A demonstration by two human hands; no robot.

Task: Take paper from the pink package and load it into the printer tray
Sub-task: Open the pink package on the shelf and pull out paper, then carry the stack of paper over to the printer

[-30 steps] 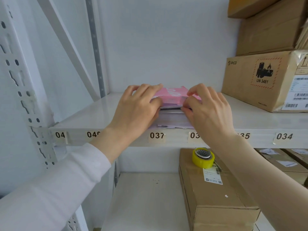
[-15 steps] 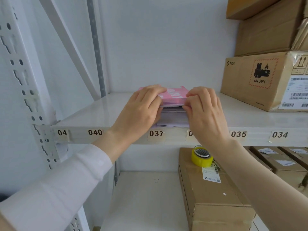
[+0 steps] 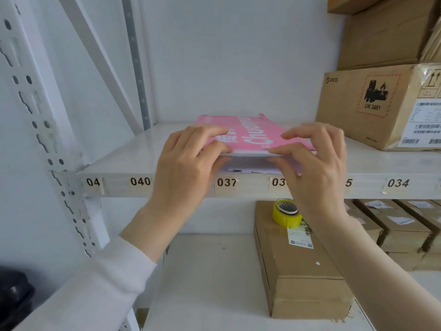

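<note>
The pink package (image 3: 253,134) with white lettering lies flat on the white shelf (image 3: 124,161), near its front edge. White paper (image 3: 250,166) shows at the package's open front end, under the pink wrapper. My left hand (image 3: 188,161) grips the front left corner of the package, fingers on top and thumb at the edge. At the front right corner my right hand (image 3: 315,156) pinches the edge of the package the same way. No printer or tray is in view.
A brown PICO carton (image 3: 372,106) stands on the same shelf at the right, with more cartons stacked above it. On the shelf below, a long carton (image 3: 300,266) carries a yellow tape roll (image 3: 286,213). Several cartons (image 3: 401,225) lie further right. A perforated upright (image 3: 40,120) stands at the left.
Both hands have pulled back toward the package's front edge, uncovering more of its pink top. The package sits a little higher at the front and the view has come closer.
</note>
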